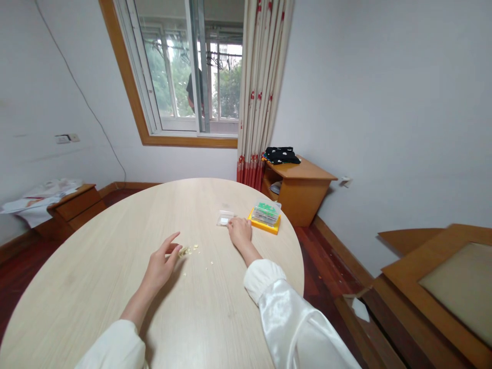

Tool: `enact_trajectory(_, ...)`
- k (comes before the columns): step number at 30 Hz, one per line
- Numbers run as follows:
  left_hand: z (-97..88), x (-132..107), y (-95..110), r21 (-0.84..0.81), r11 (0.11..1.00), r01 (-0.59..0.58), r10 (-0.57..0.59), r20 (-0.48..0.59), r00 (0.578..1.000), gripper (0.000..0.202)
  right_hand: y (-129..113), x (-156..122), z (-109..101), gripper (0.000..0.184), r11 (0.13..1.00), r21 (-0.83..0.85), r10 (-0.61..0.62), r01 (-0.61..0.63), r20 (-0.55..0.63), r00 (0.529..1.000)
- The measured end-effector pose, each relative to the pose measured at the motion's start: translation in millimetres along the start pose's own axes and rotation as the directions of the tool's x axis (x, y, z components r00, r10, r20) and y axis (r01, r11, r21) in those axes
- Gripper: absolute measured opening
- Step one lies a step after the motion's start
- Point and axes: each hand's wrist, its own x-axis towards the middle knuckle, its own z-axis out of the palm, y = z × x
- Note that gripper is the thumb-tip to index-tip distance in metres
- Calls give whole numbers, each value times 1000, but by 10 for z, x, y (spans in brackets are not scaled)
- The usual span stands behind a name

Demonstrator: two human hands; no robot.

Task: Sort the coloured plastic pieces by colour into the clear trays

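Small pale yellow pieces point(185, 251) lie in a loose pile near the middle of the round table, with a few strays scattered to the right. Beside the pile is my left hand point(162, 260), its fingers apart and its thumb close to the pieces. A small clear plastic box point(224, 219) stands farther back with its lid up. Curled fingers of my right hand point(240, 233) meet the box's right edge, and their tips are partly hidden. Just right of that hand, clear cases with green pieces point(267, 209) are stacked on a yellow base point(265, 226).
The round wooden table point(96, 256) has its right edge close behind the yellow base. A wooden cabinet point(303, 179) with a black patterned cloth point(282, 155) stands beyond it. Papers point(49, 192) cover a low cabinet at left. A wooden chair point(434, 256) is at right.
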Motion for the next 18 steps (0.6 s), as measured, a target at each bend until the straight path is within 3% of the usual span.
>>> enact_trajectory(6, 6, 3, -1, -28, 1000, 11, -11, 10, 1000, 59, -51, -60, -102, 23, 1000, -23, -12, 13, 22, 1000)
enact_trajectory(10, 1, -2, 7, -36, 999, 7, -7, -9, 1000, 57, -22, -66, -505, 33, 981, 127, -131, 145, -108, 985)
enact_trajectory(13, 0, 6, -4, -29, 1000, 3, -4, -18, 1000, 57, 198, 37, -882, 29, 981, 157, -75, 116, -247, 966)
enact_trajectory(14, 0, 10, -10, -27, 1000, 1, -1, -19, 1000, 57, 305, 89, -985, 34, 988, 132, -45, 82, -263, 964)
enact_trajectory(16, 1, 20, -22, -26, 1000, -3, 3, -21, 1000, 57, 535, 198, -1126, 66, 999, 36, 28, -21, -212, 977)
enact_trajectory(18, 2, 27, -28, -33, 999, -5, 4, -23, 1000, 57, 738, 284, -1179, 90, 993, -54, 103, -106, -53, 993)
